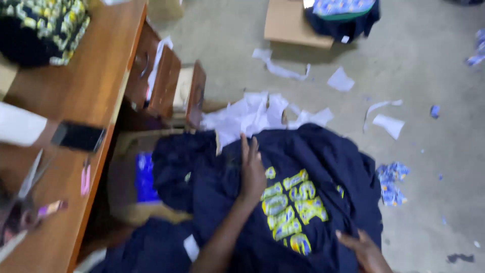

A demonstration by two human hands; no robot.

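Head view: a dark blue shirt with yellow print lies in a heap, its long side slanting down-right. The left hand presses flat on it, fingers spread. The right hand rests open on its lower edge. A box beside it holds blue cloth.

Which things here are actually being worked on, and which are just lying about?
In hand: navy shirt with yellow print, left hand flat on it, right hand at its edge.

Lying about: phone, scissors, paper scraps, cardboard box.
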